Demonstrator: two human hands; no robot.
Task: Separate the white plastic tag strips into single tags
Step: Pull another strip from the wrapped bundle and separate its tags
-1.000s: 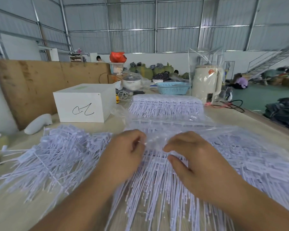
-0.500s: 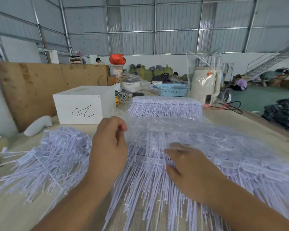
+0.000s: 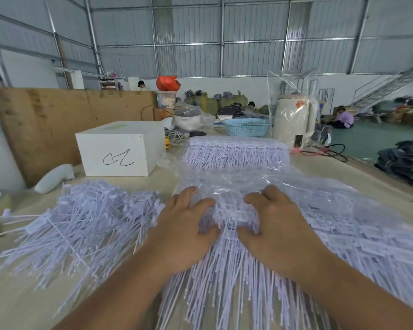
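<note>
A big stack of white plastic tag strips (image 3: pixel 320 225), partly under a clear plastic bag (image 3: pixel 236 179), lies in front of me. My left hand (image 3: pixel 184 225) and right hand (image 3: pixel 274 225) rest palm down on it, side by side. Between them sits a raised bunch of strip heads (image 3: pixel 233 215), which each hand holds between thumb and curved fingers. Loose single tags (image 3: pixel 86 225) are heaped on the table to the left. Another bundle of tag strips (image 3: pixel 236 153) lies farther back.
A white box (image 3: pixel 119 148) with a scribble stands at the back left, with a white handle-shaped object (image 3: pixel 55 175) beside it. Behind are a blue basket (image 3: pixel 246 127), a cream kettle (image 3: pixel 293 120) in plastic, black cables (image 3: pixel 329 151) and a plywood board (image 3: pixel 57 120).
My left hand, lifted beside the loose pile half a second ago, has come back down onto the stack next to my right hand. The right hand has shifted slightly forward.
</note>
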